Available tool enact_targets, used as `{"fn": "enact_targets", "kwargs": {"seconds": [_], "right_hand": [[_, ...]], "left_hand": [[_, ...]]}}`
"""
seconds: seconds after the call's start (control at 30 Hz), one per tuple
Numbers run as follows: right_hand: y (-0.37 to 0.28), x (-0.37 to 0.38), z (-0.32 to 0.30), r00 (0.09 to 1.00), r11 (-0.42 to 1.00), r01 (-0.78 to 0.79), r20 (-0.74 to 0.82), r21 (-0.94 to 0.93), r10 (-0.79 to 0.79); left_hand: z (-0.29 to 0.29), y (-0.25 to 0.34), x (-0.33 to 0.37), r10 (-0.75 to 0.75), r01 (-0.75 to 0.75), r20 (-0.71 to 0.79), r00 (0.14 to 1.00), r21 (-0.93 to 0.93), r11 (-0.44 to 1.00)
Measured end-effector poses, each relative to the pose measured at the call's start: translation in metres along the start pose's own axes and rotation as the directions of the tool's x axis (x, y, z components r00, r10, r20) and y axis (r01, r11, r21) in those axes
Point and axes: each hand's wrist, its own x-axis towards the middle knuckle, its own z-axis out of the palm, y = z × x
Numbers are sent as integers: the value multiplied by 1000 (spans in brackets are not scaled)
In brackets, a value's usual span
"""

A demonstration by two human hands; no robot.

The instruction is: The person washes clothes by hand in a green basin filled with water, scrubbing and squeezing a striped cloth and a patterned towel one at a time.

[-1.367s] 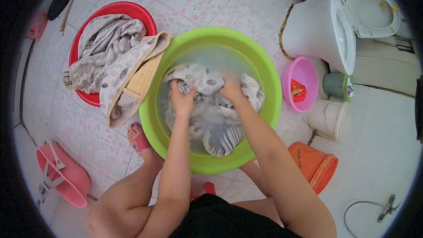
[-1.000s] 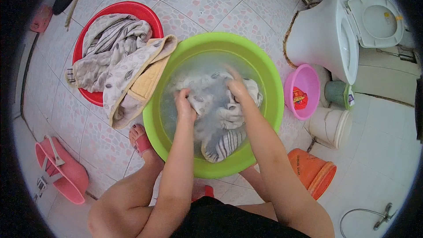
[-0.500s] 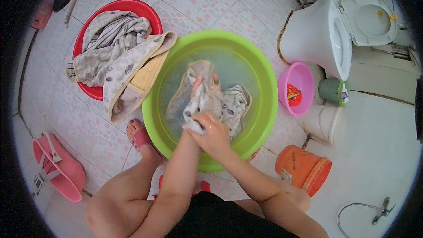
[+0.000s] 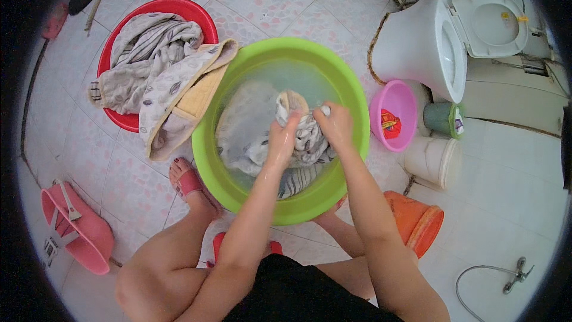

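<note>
A wide green basin (image 4: 360, 104) of cloudy water stands between my feet. In it lies a wet white cloth (image 4: 308, 137) with a dark leaf print, stripes and cream edging, partly under water. My left hand (image 4: 284, 141) is closed on a bunched part of this cloth near the basin's middle. Right of it, my right hand (image 4: 335, 125) grips another part in a fist, a bit of pale fabric showing at the thumb. The bunched portion between both hands is lifted to the surface. How far the rest spreads below is blurred by the water.
At the far left, a red basin (image 4: 211, 25) holds similar patterned fabric (image 4: 156, 77), which hangs over its side against the green rim. Rightward are a pink basin (image 4: 409, 98) with a red packet, a white bucket (image 4: 430, 161), an orange bucket (image 4: 417, 220) and a toilet (image 4: 432, 42).
My hands have moved apart, the right one going up and to the right from beside my left wrist. The cloth has shifted, now bunched between them, with more spread at the left.
</note>
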Motion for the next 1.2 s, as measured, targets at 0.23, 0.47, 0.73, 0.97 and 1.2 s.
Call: {"fn": "enact_targets", "kwargs": {"seconds": [0.23,0.47,0.73,0.97,1.2], "right_hand": [[28,-28,-29,976,988,140,176,-62,-127],[44,-33,-35,979,911,3,-187,411,81],[-4,-35,-5,877,770,474,152,-426,-456],[62,2,51,941,942,278,248,-185,-229],[71,38,48,972,977,209,125,-48,-201]], "left_hand": [[36,32,-23,286,-498,415,864,620,607],[69,-32,-23,298,-591,511,806,713,378],[-21,-10,17,482,-316,110,870,873,372],[-73,-1,8,88,-97,85,992,985,142],[-74,12,40,364,58,-212,907,919,391]]}}
